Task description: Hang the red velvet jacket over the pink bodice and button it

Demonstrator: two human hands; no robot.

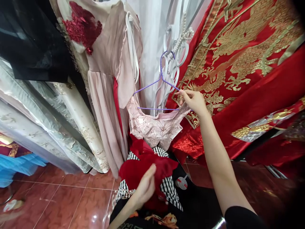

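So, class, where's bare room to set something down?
Bare floor tiles show at lower left, between the pale gowns and the striped fabric. It's crowded around the purple hanger, between the long pink dress and the gold-patterned garment.

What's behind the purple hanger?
Behind the purple hanger: white scrollwork and white fabric, with the red-and-gold garment on the right hand side. Whatever sits directly behind that hand or the pink floral bodice is covered.
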